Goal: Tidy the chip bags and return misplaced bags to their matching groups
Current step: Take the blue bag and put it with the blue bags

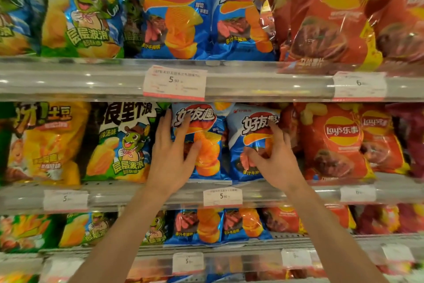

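Two blue chip bags stand side by side on the middle shelf. My left hand lies flat, fingers spread, on the left blue bag, its thumb on the bag's front. My right hand presses the front of the right blue bag, fingers bent and pinching the foil. Green-and-blue bags with a frog figure stand just left of my left hand. Red Lay's bags stand right of my right hand.
The upper shelf holds the same groups: frog bags, blue bags, red Lay's bags. Yellow bags stand at the middle shelf's left. Price tags hang on the shelf rails. The lower shelf repeats the row.
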`<state>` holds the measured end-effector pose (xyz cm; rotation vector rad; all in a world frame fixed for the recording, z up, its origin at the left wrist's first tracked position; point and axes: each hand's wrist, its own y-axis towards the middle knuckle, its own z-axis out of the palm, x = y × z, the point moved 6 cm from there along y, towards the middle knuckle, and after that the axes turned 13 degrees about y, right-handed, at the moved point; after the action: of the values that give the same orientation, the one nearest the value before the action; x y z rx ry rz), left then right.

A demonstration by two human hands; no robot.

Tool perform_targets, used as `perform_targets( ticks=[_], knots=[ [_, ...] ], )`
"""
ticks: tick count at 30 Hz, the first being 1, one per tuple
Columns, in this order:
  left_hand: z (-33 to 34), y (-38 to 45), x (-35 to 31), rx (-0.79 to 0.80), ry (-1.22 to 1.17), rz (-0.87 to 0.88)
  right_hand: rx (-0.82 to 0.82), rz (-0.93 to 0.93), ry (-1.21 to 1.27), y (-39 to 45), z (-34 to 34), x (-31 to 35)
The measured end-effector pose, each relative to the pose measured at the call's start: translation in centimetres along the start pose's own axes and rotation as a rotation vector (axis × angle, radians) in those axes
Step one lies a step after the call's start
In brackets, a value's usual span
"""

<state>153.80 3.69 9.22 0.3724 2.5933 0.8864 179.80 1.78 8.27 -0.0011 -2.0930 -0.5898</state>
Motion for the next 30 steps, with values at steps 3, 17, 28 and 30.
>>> perform_targets(
  ticks=[3,17,28,30],
  knots=[
    [1.0,1.7,-0.9,-0.013,0.213,0.201,-0.002,-0.043,-0.073,-0.1,0.6,0.2],
    [4.1,2.2,-2.6,0.103,0.348,0.106,-0.085,-0.017,-0.355,0.0,1.8,0.1],
    [3.2,0.0,-0.3,0.212,0.128,-0.025,-0.138,-0.080,-0.380,-0.3,1.3,0.0],
    [3.5,0.0,-0.5,0.203,0.146,-0.031,-0.127,-0.062,-0.372,-0.3,1.4,-0.2]
  ],
)
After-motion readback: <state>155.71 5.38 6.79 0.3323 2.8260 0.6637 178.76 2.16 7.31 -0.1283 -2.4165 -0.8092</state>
